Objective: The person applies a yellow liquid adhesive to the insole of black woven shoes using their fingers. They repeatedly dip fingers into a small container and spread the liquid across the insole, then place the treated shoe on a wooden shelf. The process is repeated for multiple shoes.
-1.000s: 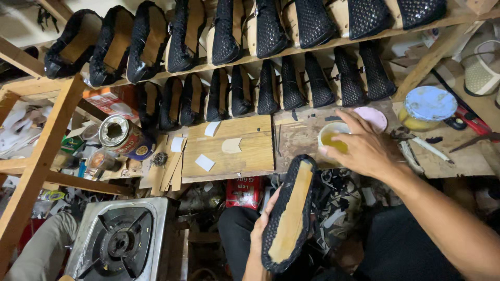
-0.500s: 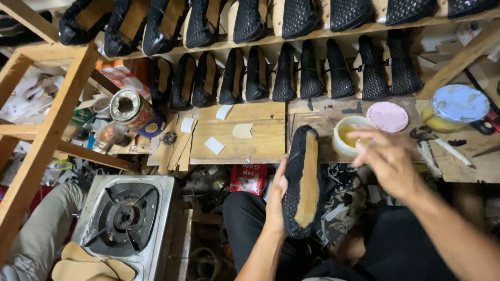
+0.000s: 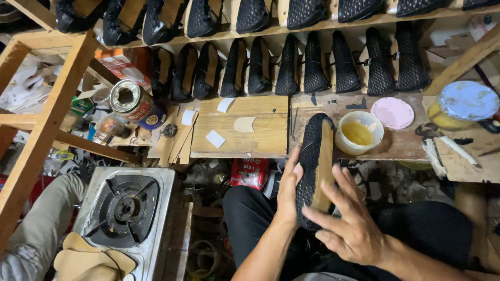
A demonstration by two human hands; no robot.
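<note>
Wooden bench (image 3: 250,130) (woven black shoe (image 3: 314,166))

The right hand (image 3: 354,224) is now lying at the lower centre of the frame, fingers spread against the tan bottom of the black woven shoe (image 3: 315,166); a second ago it was reaching up to the white cup of yellow glue (image 3: 359,132) at the right of the frame, and half a second ago it was pulling back from it. The shoe is now standing more upright and has shifted rightward, its toe lying just beside the cup. The left hand (image 3: 289,190) is gripping it from the left edge, higher in the frame than before. The cup is now showing fully uncovered.
</note>
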